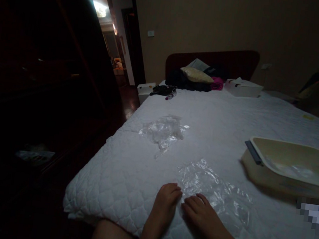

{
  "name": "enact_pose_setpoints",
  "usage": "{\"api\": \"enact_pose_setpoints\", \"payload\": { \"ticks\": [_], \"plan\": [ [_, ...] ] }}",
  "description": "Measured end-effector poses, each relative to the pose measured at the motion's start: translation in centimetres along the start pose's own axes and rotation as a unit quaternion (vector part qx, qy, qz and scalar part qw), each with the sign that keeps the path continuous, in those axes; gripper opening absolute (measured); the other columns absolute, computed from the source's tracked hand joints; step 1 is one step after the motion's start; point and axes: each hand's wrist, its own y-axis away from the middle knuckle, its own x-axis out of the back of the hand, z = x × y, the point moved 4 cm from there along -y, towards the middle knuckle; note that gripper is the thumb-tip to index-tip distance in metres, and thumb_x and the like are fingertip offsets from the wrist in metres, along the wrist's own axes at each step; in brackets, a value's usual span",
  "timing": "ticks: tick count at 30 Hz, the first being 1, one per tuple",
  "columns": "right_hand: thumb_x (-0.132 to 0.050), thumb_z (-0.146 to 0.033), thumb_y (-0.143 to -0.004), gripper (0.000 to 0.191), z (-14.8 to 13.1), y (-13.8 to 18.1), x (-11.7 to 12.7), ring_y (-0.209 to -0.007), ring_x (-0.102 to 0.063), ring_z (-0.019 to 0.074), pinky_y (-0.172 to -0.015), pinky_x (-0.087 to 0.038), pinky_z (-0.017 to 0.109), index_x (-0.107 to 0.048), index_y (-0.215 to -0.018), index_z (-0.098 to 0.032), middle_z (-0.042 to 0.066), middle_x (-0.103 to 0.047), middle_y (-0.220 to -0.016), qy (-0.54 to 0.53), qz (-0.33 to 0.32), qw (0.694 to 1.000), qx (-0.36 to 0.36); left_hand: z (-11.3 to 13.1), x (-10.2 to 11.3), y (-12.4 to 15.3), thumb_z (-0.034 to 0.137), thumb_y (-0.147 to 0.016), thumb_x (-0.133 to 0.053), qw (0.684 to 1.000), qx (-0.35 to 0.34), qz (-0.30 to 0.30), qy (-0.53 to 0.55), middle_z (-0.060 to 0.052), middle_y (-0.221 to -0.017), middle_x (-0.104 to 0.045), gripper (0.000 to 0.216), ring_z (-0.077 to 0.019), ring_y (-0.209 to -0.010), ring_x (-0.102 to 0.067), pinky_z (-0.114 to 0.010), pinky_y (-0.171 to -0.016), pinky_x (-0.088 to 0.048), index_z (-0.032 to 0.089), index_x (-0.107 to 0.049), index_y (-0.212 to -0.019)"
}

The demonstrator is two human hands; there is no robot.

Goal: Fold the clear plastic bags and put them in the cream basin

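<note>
A thin clear plastic bag (216, 188) lies spread and wrinkled on the white quilted bed cover. At its near left edge is my left hand (167, 199), its fingers bent and close together with the fingertips against the plastic. My right hand (199, 210) rests palm down by the bag's near edge, fingers loosely stretched and slightly apart. The two hands almost meet at the fingertips. Farther up the bed lies a second crumpled clear plastic bag (164, 131), touched by neither hand.
A cream plastic bin (281, 178) with a grey handle stands on the bed (127, 182) at right. Toward the headboard (243, 60) are a white box (244, 88), a yellowish pillow (197, 76), dark clothes and a small bottle (170, 96). The floor at left is dark.
</note>
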Motion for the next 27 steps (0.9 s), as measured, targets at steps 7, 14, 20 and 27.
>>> {"api": "enact_pose_setpoints", "payload": {
  "ticks": [7, 14, 20, 27],
  "plan": [
    [-0.041, -0.015, -0.085, 0.019, 0.7, 0.5, 1.6, -0.087, -0.057, 0.0197, -0.076, -0.047, 0.035, -0.058, -0.095, -0.018, 0.01, -0.061, -0.095, -0.168, 0.008, 0.98, -0.109, -0.1, -0.4, 0.1, -0.001, -0.074, -0.046, 0.998, -0.013, -0.003, 0.056, -0.007, -0.113, -0.059, 0.042, -0.0193, -0.11, -0.05, -0.041, -0.093, -0.042, 0.02, -0.057, -0.108],
    [-0.041, -0.033, -0.086, 0.022, 3.9, 0.1, 1.6, -0.08, -0.06, 0.0177, -0.073, -0.049, 0.031, -0.058, -0.09, -0.019, 0.006, -0.063, -0.087, -0.352, 0.032, 0.892, -0.282, 0.3, -1.4, -0.1, 0.009, -0.078, -0.049, 1.0, 0.005, -0.004, 0.027, -0.008, -0.103, -0.061, 0.032, -0.0206, -0.102, -0.052, -0.041, -0.09, -0.042, 0.018, -0.055, -0.108],
    [-0.042, -0.036, -0.084, 0.024, 5.7, 0.1, 1.4, -0.061, -0.059, 0.0165, -0.058, -0.047, 0.029, -0.046, -0.102, -0.02, 0.002, -0.06, -0.073, -0.306, 0.031, 0.888, -0.341, 0.5, -2.2, -1.1, 0.016, -0.087, -0.045, 0.998, 0.058, 0.002, -0.022, -0.007, -0.094, -0.06, 0.029, -0.0195, -0.09, -0.053, -0.04, -0.084, -0.044, 0.018, -0.051, -0.115],
    [-0.043, -0.034, -0.081, 0.015, 5.5, 0.5, 1.1, -0.068, -0.058, 0.0178, -0.059, -0.043, 0.028, -0.049, -0.087, -0.021, 0.005, -0.06, -0.083, -0.15, 0.016, 0.94, -0.307, 0.5, -3.1, -1.4, 0.015, -0.083, -0.05, 0.994, 0.042, 0.022, -0.098, -0.008, -0.098, -0.058, 0.031, -0.0218, -0.09, -0.052, -0.04, -0.08, -0.045, 0.016, -0.051, -0.114]
  ]
}}
